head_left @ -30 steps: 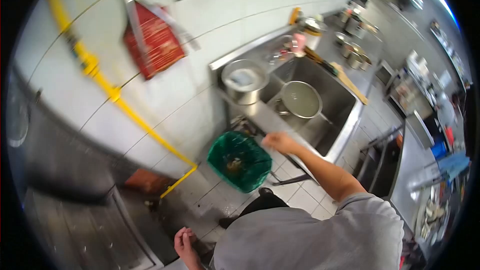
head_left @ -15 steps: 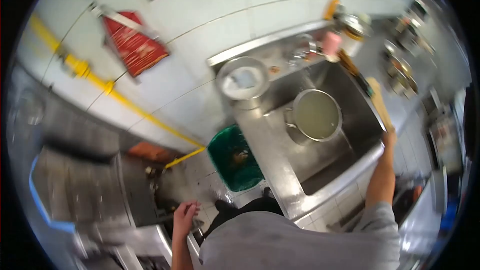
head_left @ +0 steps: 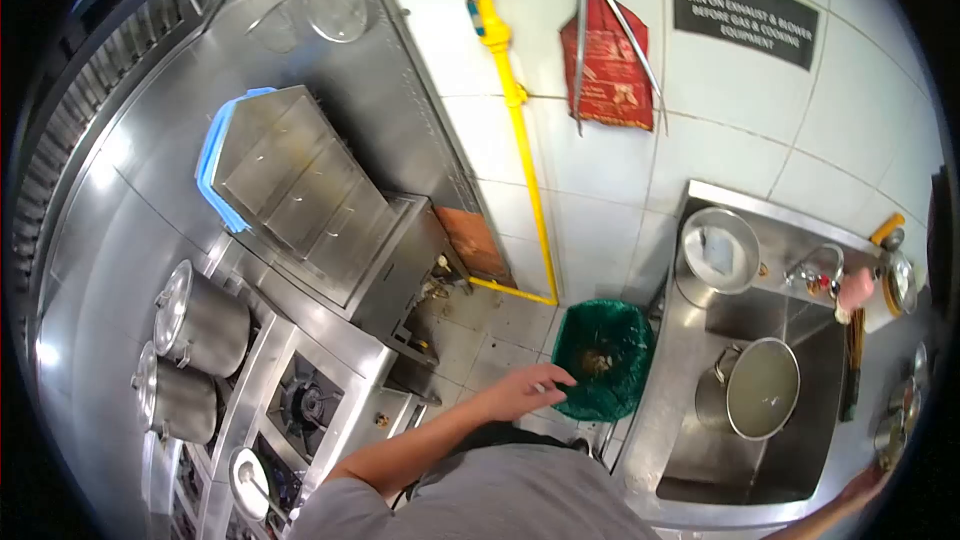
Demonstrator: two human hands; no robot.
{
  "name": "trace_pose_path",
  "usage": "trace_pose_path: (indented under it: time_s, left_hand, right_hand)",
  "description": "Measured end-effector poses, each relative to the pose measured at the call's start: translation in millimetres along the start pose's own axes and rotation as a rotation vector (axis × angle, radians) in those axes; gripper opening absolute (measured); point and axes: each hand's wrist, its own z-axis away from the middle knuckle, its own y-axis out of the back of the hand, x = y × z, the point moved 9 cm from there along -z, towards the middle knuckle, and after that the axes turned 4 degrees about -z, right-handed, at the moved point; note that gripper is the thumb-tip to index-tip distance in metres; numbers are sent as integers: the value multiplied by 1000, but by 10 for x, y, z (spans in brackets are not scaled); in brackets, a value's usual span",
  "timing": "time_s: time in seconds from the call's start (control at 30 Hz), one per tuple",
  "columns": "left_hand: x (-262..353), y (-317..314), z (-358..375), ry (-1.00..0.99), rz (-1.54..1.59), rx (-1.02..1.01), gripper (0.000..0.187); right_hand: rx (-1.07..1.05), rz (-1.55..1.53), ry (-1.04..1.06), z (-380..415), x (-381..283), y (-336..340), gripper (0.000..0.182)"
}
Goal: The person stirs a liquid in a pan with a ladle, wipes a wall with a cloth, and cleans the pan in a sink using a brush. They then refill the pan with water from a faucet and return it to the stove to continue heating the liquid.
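Note:
My left hand [head_left: 525,392] reaches out in front of my body, beside the green-lined bin [head_left: 603,360]. Its fingers are loosely bent and apart, with nothing in them. At the right edge, my right hand [head_left: 862,488] is beyond the sink's near corner, close to some small metal pots [head_left: 893,430]. Its fingertips are too small and blurred to show a grip. Inside the steel sink [head_left: 690,475], a large pot [head_left: 712,405] holds cloudy liquid.
A strainer-like metal pot [head_left: 700,285] stands on the sink's left ledge, near the faucet [head_left: 822,262]. To the left are a stove burner [head_left: 308,400], lidded stockpots [head_left: 205,325] and a white pan [head_left: 250,485]. Tongs [head_left: 581,50] hang on the wall beside a yellow pipe [head_left: 525,160].
The view has swung left, bringing the stove and stockpots into sight and shifting the sink rightward. My left hand has risen and extended toward the bin. The pale wooden piece by my right hand is out of sight.

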Motion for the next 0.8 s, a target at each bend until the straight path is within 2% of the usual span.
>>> trace_pose_path:
  time_s: [0.03, 0.1, 0.2, 0.27, 0.3, 0.33, 0.37, 0.4, 0.43, 0.47, 0.5, 0.53, 0.57, 0.63, 0.7, 0.73, 0.77, 0.8]
  left_hand:
    - [140, -20, -44, -133, 32, -38, 39]
    - [467, -13, -148, -154, 104, -62, 45]
    - [849, -37, -274, -218, 292, -103, 56]
    - [896, -11, -396, -282, 398, -116, 62]
    - [908, 70, -453, -356, 536, -71, 65]
    - [897, 164, -470, -427, 676, -29, 69]
    - [752, 199, -510, -447, 674, -38, 69]
    - [495, 239, -588, -456, 769, -72, 67]
    - [299, 321, -672, -464, 864, -108, 66]
    - [4, 699, -742, -367, 785, 243, 52]
    - [-104, 1017, -610, -284, 968, 433, 42]
    - [-111, 1316, -520, -222, 1139, 522, 39]
    - [-136, 1646, -455, -147, 1306, 610, 36]
    - [0, 2458, -359, -261, 1281, 765, 35]
    - [354, 3349, -333, -502, 1102, 858, 37]
    - [723, 3747, -245, -587, 964, 947, 41]
    - [1073, 4109, -240, -695, 891, 914, 43]
    - [1456, 4454, -206, -813, 769, 972, 44]
  right_hand:
    - [-18, -72, 17, 156, -178, -465, 35]
    - [-151, -79, 67, 511, -307, -1331, 35]
    - [-374, -73, -26, 1282, 30, -2546, 41]
    - [-556, -17, -183, 2097, 540, -3402, 46]
    - [-531, 9, -551, 2328, 1342, -3266, 44]
    - [-702, 124, -500, 3137, 1284, -4031, 40]
    - [-972, 579, -138, 3704, 1457, -4364, 37]
    - [-1044, 263, -513, 4458, 1546, -4833, 32]
    - [-1252, 254, -632, 5070, 1658, -5163, 29]
    - [-1397, 250, -679, 5536, 1892, -5303, 36]
    - [-1551, 369, -343, 5722, 1688, -5690, 45]
    - [-1648, 430, -207, 5868, 1537, -5941, 55]
    - [-1544, 393, -304, 5903, 1521, -6050, 61]
    - [-1521, 390, -351, 5889, 1655, -6104, 65]
    - [-1418, 248, -617, 5883, 2039, -5927, 56]
    - [-1377, 254, -717, 5891, 2190, -5829, 53]
    - [-1333, 259, -815, 5911, 2321, -5740, 49]
    - [-1326, 260, -811, 5942, 2400, -5675, 49]
